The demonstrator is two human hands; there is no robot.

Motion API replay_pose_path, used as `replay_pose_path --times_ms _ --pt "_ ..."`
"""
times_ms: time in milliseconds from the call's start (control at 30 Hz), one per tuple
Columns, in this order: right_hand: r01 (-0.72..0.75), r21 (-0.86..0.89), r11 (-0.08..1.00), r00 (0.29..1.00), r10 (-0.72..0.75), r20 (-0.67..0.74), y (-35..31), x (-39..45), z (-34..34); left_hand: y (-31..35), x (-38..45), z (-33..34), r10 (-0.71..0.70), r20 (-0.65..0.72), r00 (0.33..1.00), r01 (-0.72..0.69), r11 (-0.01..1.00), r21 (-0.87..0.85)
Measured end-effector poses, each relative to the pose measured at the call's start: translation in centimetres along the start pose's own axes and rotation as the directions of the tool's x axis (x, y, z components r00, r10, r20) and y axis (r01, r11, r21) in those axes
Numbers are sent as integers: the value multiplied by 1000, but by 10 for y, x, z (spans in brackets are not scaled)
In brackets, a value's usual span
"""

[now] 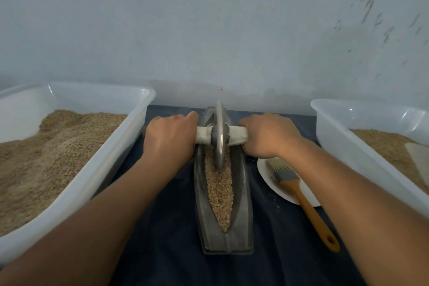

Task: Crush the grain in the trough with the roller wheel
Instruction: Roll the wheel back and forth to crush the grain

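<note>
Grey metal roller wheel [219, 133] stands on edge in the tan grain [219, 189] filling the long boat-shaped metal trough [241, 204], left hand [170, 138] and right hand [267, 136] each wrapped round its cloth-bound axle [236, 137], likely for balanced downward pressure.

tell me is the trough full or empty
Partly full: tan grain lies along the trough channel, below its rim, with the roller wheel standing in it.

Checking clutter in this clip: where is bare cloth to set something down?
Bare dark cloth lies between the left bin and the trough, and near the front edge right of the trough, below the brush. Crowded: the plate and brush fill the gap toward the right bin.
</note>
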State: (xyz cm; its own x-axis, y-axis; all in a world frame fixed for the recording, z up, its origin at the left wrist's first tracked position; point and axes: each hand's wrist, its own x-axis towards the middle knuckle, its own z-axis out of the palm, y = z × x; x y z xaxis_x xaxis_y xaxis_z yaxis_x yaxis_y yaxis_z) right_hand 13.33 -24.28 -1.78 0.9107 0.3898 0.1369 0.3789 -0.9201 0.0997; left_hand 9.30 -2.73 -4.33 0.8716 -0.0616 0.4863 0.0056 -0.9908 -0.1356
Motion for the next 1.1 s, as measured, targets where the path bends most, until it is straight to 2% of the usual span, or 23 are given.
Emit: replay_pose_path --times_ms 133,300,500,667,733,900,1100 --pt "-57 2 998 996 57 -65 -3 -13 7 5 -9 -5 35 -40 999 -33 999 36" --pt "-85 21 996 988 87 -130 -9 -36 9 8 -28 -13 41 -80 996 -42 999 -8" --pt "-21 19 1000 973 25 -228 -20 -71 7 7 -64 -24 46 -131 990 -55 997 -61" --pt "-56 158 986 976 87 -201 -27 -101 6 15 -81 -42 113 -131 985 -115 993 -5" --pt "-40 170 985 967 81 -243 -30 -116 10 16 -88 -44 131 -143 981 -132 991 1" --pt "3 -37 999 892 -19 -452 -39 -129 8 12 -98 -43 106 -172 979 -112 993 -24" --pt "-32 -93 995 920 -7 -391 -36 -105 5 7 -91 -35 78 -121 990 -84 996 -40"
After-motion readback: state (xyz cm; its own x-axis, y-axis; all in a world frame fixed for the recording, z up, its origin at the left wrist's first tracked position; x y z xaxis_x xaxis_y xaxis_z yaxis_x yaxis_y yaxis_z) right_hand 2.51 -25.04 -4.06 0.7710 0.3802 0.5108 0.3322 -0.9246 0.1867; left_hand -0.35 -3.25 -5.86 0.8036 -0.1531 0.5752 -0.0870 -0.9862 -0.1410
